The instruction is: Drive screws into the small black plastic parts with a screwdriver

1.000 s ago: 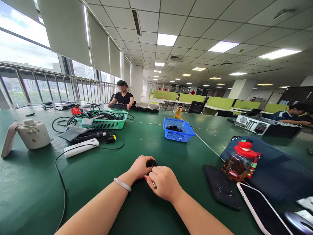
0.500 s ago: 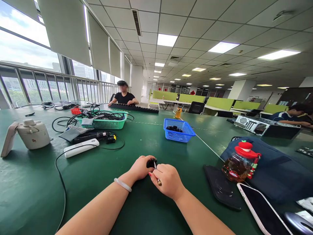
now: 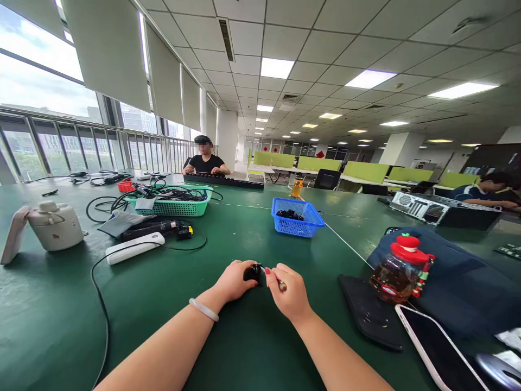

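My left hand [image 3: 235, 279] is closed around a small black part [image 3: 253, 272], holding it close above the table; its exact kind is too small to tell. In my right hand [image 3: 291, 292] is a thin tool with a rounded brown end [image 3: 282, 285]. Its slim tip points left at the part's right edge; whether they touch I cannot tell. Beyond the hands stands a blue plastic basket [image 3: 299, 228] with several small black pieces [image 3: 290, 215] in it.
On the left are a green basket of cables [image 3: 179, 209], a white power strip [image 3: 136, 248] and a beige jug [image 3: 61, 231]. To the right lie a black pouch [image 3: 368, 312], a phone [image 3: 437, 347] and a red-lidded bottle [image 3: 396, 277]. A person [image 3: 206, 163] sits across the green table [image 3: 228, 228].
My right hand has shifted right, drawing the tool back from the black part and turning it flatter. The left hand keeps its place and grip.
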Demonstrator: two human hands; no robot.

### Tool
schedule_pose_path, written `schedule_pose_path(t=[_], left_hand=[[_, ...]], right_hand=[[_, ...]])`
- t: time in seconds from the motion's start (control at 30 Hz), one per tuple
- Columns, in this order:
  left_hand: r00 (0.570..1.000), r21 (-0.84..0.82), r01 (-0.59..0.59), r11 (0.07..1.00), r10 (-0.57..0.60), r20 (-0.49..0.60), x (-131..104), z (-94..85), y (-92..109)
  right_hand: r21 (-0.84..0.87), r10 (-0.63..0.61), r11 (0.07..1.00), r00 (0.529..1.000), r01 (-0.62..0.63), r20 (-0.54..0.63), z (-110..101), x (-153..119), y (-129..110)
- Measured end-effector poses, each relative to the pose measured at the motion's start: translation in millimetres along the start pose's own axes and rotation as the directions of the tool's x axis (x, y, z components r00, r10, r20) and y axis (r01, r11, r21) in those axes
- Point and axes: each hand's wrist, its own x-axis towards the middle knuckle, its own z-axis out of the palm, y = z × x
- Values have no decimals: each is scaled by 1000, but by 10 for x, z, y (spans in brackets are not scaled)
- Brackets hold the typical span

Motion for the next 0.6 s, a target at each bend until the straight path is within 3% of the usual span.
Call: schedule_pose_path(t=[0.1,0.17,0.27,0.37,0.43,0.5,0.6], left_hand=[[1000,11,11,1000,-11,11,-7,-16,19],[1000,22,-1,1000,0,13,-13,-27,30],[1000,29,-8,1000,8,10,-22,-39,43],[1000,24,-3,1000,3,14,-28,-49,56],[1000,23,0,1000,-1,18,-31,-57,65],[1000,26,-2,1000,1,18,-35,-65,72],[1000,21,-22,1000,21,20,-39,-67,70]], right_hand=[[126,166,979,986,-161,-26,-6,13,79],[242,316,923,948,-299,-35,-5,25,140],[395,546,766,837,-507,15,11,40,245],[466,698,592,707,-657,110,29,43,354],[490,749,516,647,-703,140,32,43,417],[526,777,474,616,-706,126,22,47,464],[605,761,478,644,-636,76,-10,61,476]])
